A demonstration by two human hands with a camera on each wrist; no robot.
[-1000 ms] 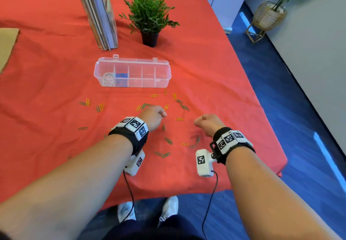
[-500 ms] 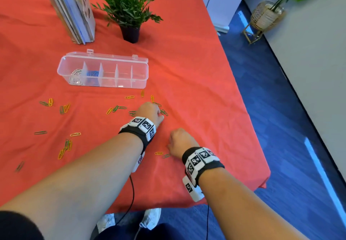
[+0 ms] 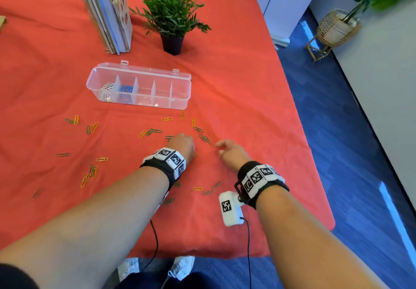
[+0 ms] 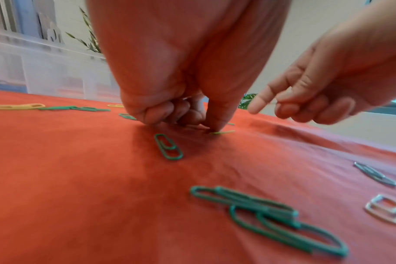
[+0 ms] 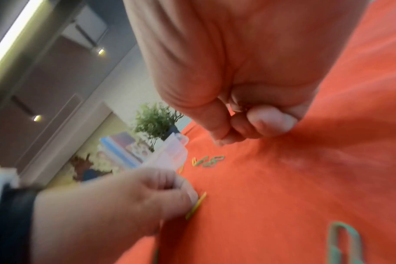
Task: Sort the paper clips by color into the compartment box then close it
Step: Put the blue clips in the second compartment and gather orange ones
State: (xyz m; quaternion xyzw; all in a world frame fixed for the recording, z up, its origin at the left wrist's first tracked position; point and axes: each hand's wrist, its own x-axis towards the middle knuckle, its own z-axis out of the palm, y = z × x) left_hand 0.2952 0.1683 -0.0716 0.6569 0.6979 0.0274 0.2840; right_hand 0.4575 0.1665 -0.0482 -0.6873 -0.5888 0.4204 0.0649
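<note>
A clear compartment box point(image 3: 157, 103) stands open on the red cloth, with silver clips in its leftmost compartment and blue clips in the one beside it. Yellow and green paper clips point(image 3: 155, 131) lie scattered in front of it. My left hand point(image 3: 183, 142) is down on the cloth, thumb and finger pinching a yellow clip point(image 4: 223, 132) that lies flat; a green clip point(image 4: 168, 147) sits just behind it. My right hand point(image 3: 225, 150) hovers close to its right, fingers curled in a loose fist point(image 5: 237, 128) with what looks like thin clip wire inside.
Upright books point(image 3: 105, 11) and a potted plant point(image 3: 172, 11) stand behind the box. The cloth's right edge point(image 3: 315, 153) and front edge point(image 3: 202, 255) drop to blue floor. More green clips point(image 4: 267, 214) lie under my left wrist.
My left hand has dropped onto the cloth and pinched a yellow clip. My right hand dipped to the near clips, then came forward beside the left hand, staying curled.
</note>
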